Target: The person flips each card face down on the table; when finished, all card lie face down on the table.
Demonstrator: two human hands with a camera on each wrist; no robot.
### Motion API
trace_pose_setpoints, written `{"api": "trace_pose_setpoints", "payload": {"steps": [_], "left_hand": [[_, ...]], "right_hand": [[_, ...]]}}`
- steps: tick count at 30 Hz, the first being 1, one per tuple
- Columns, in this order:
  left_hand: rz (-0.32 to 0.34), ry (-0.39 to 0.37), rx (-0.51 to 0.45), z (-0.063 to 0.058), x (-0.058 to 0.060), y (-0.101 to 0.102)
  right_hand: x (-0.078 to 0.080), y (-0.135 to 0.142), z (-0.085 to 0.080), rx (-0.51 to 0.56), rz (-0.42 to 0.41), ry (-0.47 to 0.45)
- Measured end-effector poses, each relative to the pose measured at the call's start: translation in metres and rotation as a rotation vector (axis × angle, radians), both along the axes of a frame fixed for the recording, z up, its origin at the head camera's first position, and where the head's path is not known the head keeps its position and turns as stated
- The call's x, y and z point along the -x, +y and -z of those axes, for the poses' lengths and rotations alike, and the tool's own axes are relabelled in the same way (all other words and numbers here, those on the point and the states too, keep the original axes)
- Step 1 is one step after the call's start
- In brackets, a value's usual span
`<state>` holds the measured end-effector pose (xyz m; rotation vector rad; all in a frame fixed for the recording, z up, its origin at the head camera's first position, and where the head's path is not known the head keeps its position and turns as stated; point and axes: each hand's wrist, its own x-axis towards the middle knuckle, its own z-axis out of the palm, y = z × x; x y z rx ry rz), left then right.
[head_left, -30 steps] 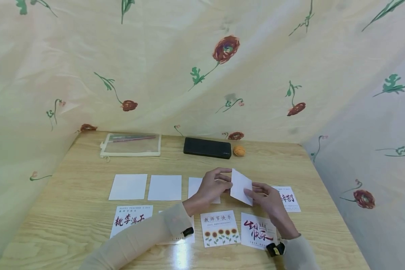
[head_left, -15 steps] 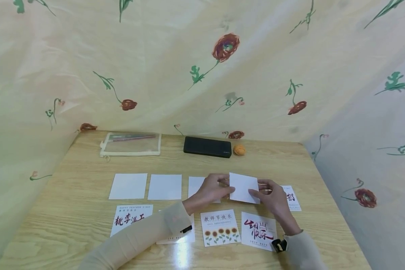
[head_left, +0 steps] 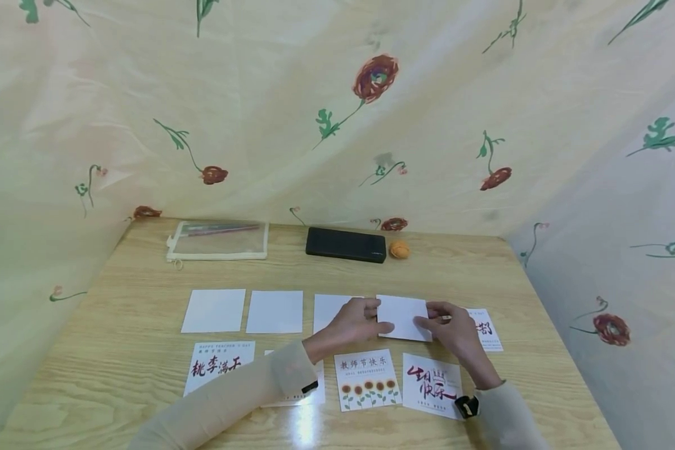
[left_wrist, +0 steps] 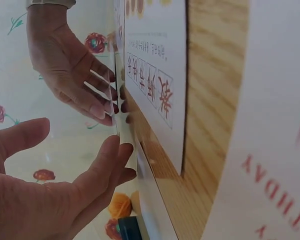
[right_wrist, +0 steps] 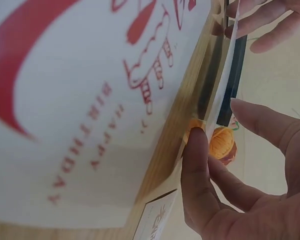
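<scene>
A blank white card [head_left: 404, 315] lies low over the table in the head view, between both hands. My right hand [head_left: 457, 331] pinches its right edge, thumb above and fingers beneath, as the right wrist view shows. At the other edge, the fingertips of my left hand [head_left: 349, 322] touch the card, while in the left wrist view the left thumb [left_wrist: 32, 135] stands apart from it. Closer to me lie a sunflower card [head_left: 367, 380] and a birthday card [head_left: 430, 384] with red lettering. Another printed card [head_left: 486, 330], partly hidden by the right hand, lies to the right.
Three blank white cards, one of them a square [head_left: 214, 310] at the far left, continue the row. A red-lettered card [head_left: 214, 359] lies below them. Behind stand a clear zip pouch [head_left: 219, 244], a black case [head_left: 345, 244] and a small orange ball [head_left: 399, 250].
The held card has gone from tilted upright to nearly flat and sunk toward the table. The left thumb has come away from it. The other cards stay put.
</scene>
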<state>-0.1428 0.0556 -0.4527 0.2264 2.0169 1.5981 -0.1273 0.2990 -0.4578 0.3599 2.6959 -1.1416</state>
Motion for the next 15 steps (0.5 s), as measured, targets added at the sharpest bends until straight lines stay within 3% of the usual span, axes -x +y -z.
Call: {"api": "trace_pose_setpoints", "payload": {"steps": [15], "left_hand": [[0.071, 0.053, 0.026, -0.0037, -0.0028, 0.0008]], "right_hand": [[0.0033, 0.0011, -0.0011, 0.018, -0.007, -0.029]]}}
